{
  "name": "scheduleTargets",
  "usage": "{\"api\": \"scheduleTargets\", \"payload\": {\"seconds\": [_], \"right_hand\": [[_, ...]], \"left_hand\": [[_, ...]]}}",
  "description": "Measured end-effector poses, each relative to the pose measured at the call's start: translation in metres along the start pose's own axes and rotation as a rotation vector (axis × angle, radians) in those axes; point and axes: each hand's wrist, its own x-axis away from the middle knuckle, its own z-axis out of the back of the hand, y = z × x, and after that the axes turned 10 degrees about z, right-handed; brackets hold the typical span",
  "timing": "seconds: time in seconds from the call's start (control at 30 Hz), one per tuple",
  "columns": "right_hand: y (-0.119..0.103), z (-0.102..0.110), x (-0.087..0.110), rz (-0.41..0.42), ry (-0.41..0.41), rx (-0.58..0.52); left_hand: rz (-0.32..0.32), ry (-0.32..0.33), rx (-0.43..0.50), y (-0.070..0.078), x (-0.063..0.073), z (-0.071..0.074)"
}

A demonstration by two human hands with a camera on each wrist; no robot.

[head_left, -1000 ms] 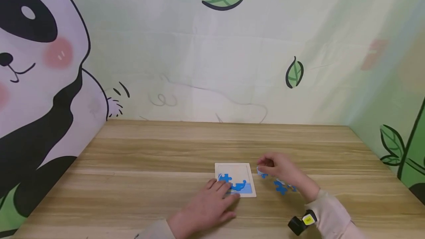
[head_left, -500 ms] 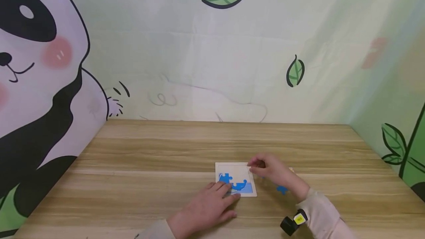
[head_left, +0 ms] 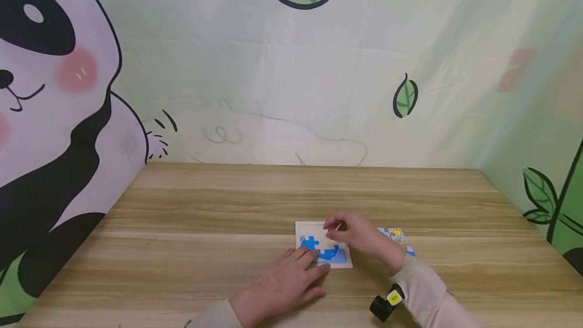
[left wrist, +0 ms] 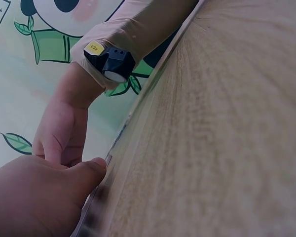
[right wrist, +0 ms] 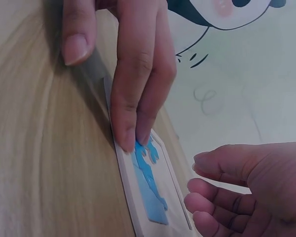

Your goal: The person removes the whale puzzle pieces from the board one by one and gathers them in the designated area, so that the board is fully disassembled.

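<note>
A pale, square puzzle tray [head_left: 347, 259] lies on the table, with blue puzzle pieces [head_left: 328, 253] fitted in its lower part. My left hand [head_left: 284, 280] rests on the tray's near left corner. In the right wrist view, two left fingertips [right wrist: 127, 140] touch the blue part and the thumb stands apart. Above the tray's right half hovers my right hand [head_left: 357, 234], thumb and fingers loosely bent. The right wrist view shows a narrow gap between that hand's thumb and fingertips [right wrist: 197, 186], with no piece visible there.
Loose puzzle pieces [head_left: 396, 233], one with a yellow sun, lie right of the tray, partly hidden by the right forearm. A black camera [head_left: 382, 308] is strapped to the right wrist. The wood-grain table [head_left: 218, 201] meets a printed backdrop [head_left: 218, 65] behind.
My right hand has moved left from beside the loose pieces to over the tray. More of the sun-marked pieces now shows. The left hand has stayed in place.
</note>
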Motion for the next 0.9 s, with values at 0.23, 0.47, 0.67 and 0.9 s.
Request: {"api": "scheduleTargets", "payload": {"seconds": [0.23, 0.47, 0.67, 0.9], "right_hand": [[-0.005, -0.008, -0.006, -0.035, -0.023, 0.003], [-0.008, -0.015, -0.010, -0.039, -0.056, 0.033], [-0.010, -0.023, -0.016, -0.055, -0.066, 0.064], [-0.010, -0.026, -0.018, -0.073, -0.059, 0.060]], "left_hand": [[0.000, 0.014, -0.001, -0.001, 0.000, -0.002], [-0.010, 0.018, -0.013, -0.001, 0.000, -0.001], [-0.013, 0.023, -0.021, -0.001, 0.000, -0.001], [-0.019, 0.050, -0.041, 0.000, 0.000, -0.001]]}}
